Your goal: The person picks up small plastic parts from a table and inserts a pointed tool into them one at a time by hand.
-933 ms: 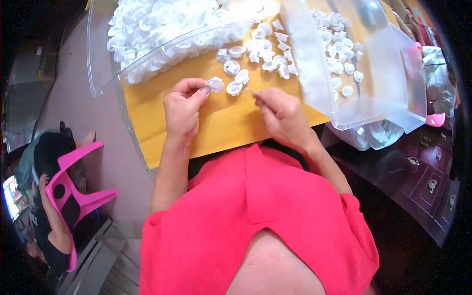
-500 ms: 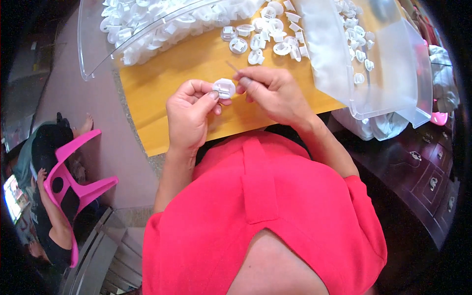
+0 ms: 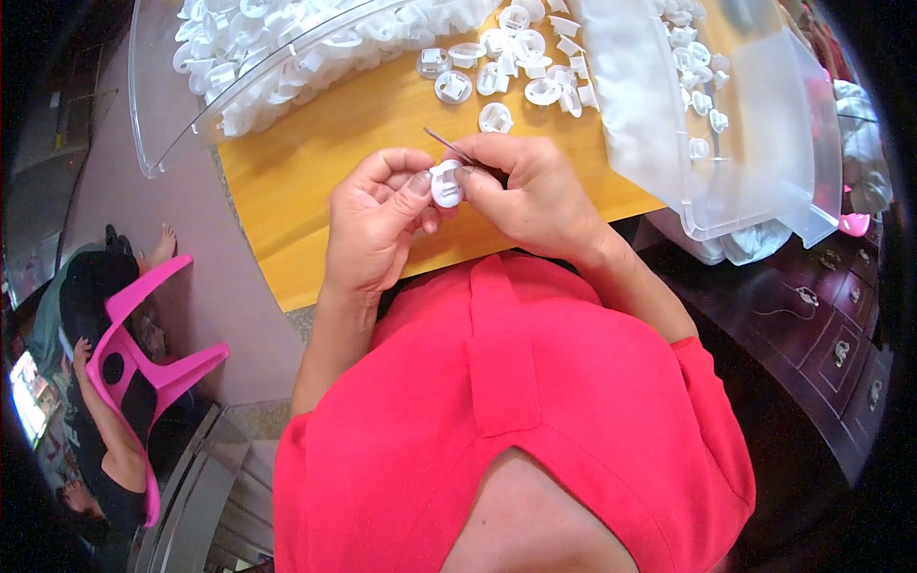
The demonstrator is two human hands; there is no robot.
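Between the thumb and fingers of my left hand (image 3: 374,212) is a small round white plastic piece (image 3: 446,187) with a raised, slotted middle. My right hand (image 3: 530,196) pinches a thin dark pin (image 3: 441,142), whose free end sticks out up and to the left. The right thumb tip meets the edge of the plastic piece. Both hands are just above the near part of the yellow tabletop (image 3: 296,215). Beyond them lie several similar loose white pieces (image 3: 495,117).
A clear plastic bin (image 3: 148,158) heaped with white pieces (image 3: 248,57) stands at the far left. On the right, a frosted clear bin (image 3: 650,181) holds more pieces. Dark wooden furniture (image 3: 802,334) is at right; a person sits on a pink chair (image 3: 143,353) at left.
My right hand has moved in against the plastic piece, which has turned a little and shifted right. One loose piece on the table sits differently. The whole view has shifted slightly.
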